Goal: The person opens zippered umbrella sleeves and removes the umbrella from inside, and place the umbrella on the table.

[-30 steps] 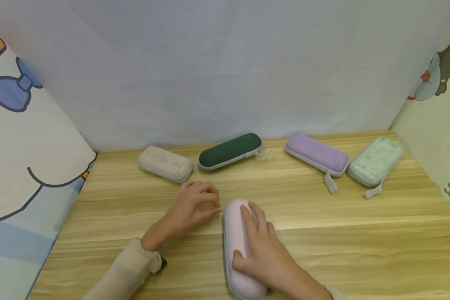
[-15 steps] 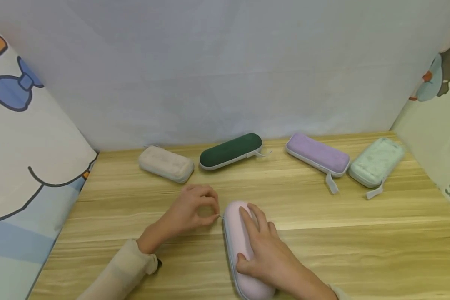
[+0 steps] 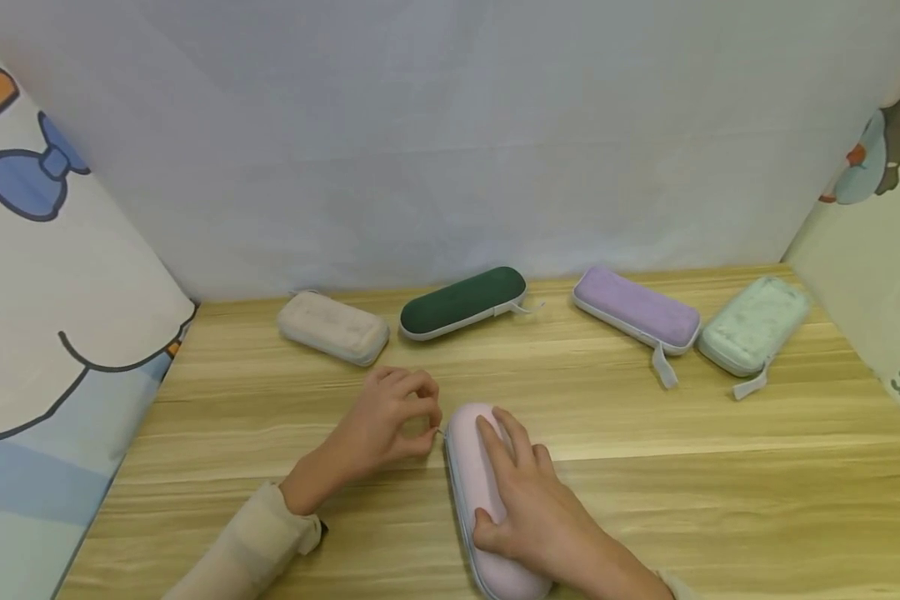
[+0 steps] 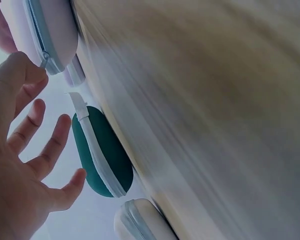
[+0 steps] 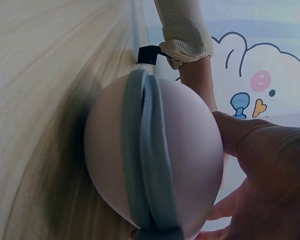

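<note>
A pale pink zippered glasses case [image 3: 474, 475] lies lengthwise on the table near its front. My right hand [image 3: 532, 500] holds it from above, thumb on the near left part of the lid and fingers spread toward the far end. My left hand [image 3: 382, 421] is beside its far left end, thumb and index finger pinching the small zipper pull [image 4: 44, 61]. In the left wrist view, the other fingers are spread apart. The blue-grey zipper band [image 5: 149, 150] runs round the case; in the right wrist view a narrow dark slit shows between its two edges.
Along the back of the wooden table [image 3: 720, 500] lie a beige case [image 3: 333, 327], a dark green case [image 3: 462, 302], a purple case [image 3: 636, 308] and a mint case [image 3: 755, 323]. A pale cloth [image 3: 450, 150] hangs behind them. Printed panels flank both sides.
The pink case has shifted slightly toward me and its near end to the right, with the right hand on it. The left hand has moved slightly, still pinching the zipper pull.
</note>
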`<act>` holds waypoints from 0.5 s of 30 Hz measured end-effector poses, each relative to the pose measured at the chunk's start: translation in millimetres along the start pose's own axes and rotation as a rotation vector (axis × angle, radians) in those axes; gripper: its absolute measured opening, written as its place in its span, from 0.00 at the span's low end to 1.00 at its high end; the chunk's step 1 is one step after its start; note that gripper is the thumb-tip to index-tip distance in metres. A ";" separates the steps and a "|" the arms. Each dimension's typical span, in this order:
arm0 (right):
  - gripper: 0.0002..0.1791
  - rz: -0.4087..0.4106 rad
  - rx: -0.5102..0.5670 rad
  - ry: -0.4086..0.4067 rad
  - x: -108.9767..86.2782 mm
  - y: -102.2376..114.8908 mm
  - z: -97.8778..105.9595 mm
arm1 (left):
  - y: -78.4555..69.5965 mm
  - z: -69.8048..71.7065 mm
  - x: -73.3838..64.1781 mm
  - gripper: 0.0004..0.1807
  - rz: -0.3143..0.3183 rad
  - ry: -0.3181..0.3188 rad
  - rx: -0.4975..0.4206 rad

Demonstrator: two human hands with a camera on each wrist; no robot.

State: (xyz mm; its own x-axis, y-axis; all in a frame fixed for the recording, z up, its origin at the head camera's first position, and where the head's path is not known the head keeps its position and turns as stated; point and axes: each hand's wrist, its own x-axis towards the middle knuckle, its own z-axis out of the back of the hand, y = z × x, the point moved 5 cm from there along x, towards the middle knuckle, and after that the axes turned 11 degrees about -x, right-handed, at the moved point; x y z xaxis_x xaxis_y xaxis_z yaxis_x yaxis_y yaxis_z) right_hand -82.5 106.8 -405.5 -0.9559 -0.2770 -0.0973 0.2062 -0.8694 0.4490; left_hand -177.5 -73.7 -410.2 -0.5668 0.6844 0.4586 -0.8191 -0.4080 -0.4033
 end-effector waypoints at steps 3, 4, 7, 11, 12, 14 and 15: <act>0.56 0.005 -0.008 0.002 0.0 0.8 -0.3 | -0.3 0.6 0.5 0.09 0.016 0.007 -0.006; 0.56 0.006 -0.008 0.004 0.0 1.0 -0.3 | -0.1 0.7 0.7 0.09 0.020 0.010 -0.008; 0.56 0.014 -0.011 0.007 0.0 1.4 0.0 | 1.2 1.1 1.5 0.08 0.023 0.013 -0.010; 0.56 0.029 -0.016 0.018 -0.7 1.6 0.6 | 3.2 1.1 2.2 0.08 0.010 0.010 -0.008; 0.56 0.035 -0.017 0.020 -1.0 1.6 0.9 | 3.6 1.1 2.4 0.09 0.006 0.009 -0.009; 0.56 0.050 -0.021 0.025 -1.6 1.7 1.4 | 4.7 1.1 2.3 0.08 0.001 0.006 -0.007; 0.56 0.062 -0.028 0.030 -1.9 1.7 1.5 | 5.1 1.4 2.3 0.08 0.000 0.005 -0.008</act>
State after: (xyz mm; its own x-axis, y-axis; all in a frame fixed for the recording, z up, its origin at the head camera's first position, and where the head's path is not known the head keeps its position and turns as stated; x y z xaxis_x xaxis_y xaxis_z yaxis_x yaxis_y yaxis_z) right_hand -80.7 106.4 -403.2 -0.9345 -0.3423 -0.0972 0.2707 -0.8611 0.4303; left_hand -183.1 -75.1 -410.1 -0.5665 0.6871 0.4549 -0.8182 -0.4033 -0.4098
